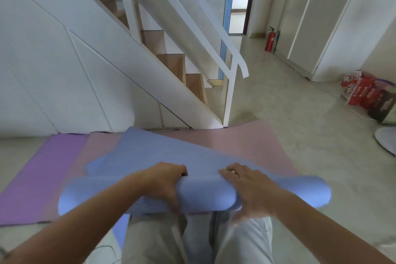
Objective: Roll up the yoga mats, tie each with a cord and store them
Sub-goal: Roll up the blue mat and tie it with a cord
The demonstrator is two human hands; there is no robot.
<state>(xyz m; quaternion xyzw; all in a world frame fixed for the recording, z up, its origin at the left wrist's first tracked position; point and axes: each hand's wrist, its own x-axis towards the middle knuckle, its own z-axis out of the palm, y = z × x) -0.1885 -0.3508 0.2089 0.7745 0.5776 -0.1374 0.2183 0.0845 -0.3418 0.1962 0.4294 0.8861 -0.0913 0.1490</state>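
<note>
Pale floor tiles (300,135) run out past a white staircase (171,64); everything below I place against the blue mat (203,195).

That mat is half rolled, a fat tube lying crosswise just ahead of the person's knees, with its loose end stretching away toward the stairs. Beneath it lies a pink mat (246,141), and a purple mat (42,173) shows to the left of the roll. I take it the mats are stacked so each can be rolled in turn.

The left hand (165,182) grips the tube near its middle, fingers curled over the top and thumb down the near side. The right hand (250,191) sits beside it on the roll, fingers curved over the crest; its thumb looks tucked under, though blur softens that edge. Both wrists are bent down, forearms reaching in from either side. I judge this hold keeps the coil tight and square while it is pushed forward.

I see no cord anywhere, so tying is not yet done.
</note>
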